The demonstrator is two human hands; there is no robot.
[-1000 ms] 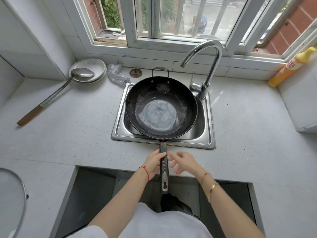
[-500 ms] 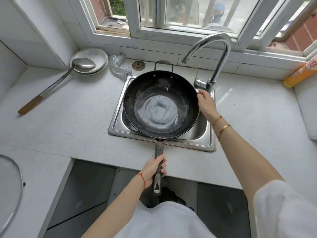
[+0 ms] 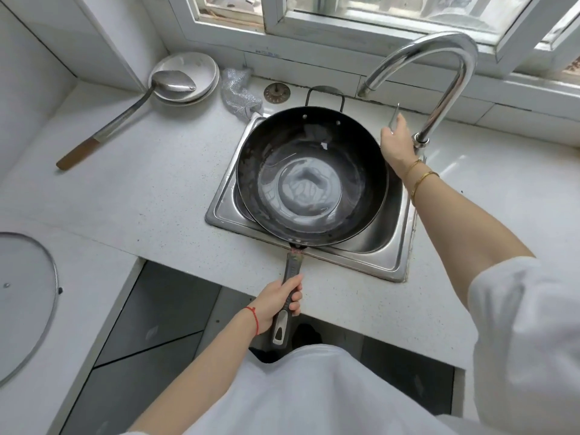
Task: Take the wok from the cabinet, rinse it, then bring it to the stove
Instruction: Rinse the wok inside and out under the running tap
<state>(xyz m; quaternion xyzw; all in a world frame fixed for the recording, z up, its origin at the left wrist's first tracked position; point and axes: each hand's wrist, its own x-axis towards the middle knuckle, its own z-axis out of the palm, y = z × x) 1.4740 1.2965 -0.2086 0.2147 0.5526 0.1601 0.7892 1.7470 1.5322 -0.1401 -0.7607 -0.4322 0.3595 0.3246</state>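
The wok (image 3: 310, 177) is black with a grey-sheened bottom, the sink (image 3: 394, 246) and faucet (image 3: 445, 86) silver, the surface (image 3: 157, 183) white with fine speckles, the plates (image 3: 201, 67) white.

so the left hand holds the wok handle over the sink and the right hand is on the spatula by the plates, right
Not quite. The right hand is not on the spatula; it is at the faucet, fingers on its thin lever. The spatula lies untouched with its blade on the plates. The rest holds: the left hand grips the handle of the wok, which sits over the sink. The head view shows this.
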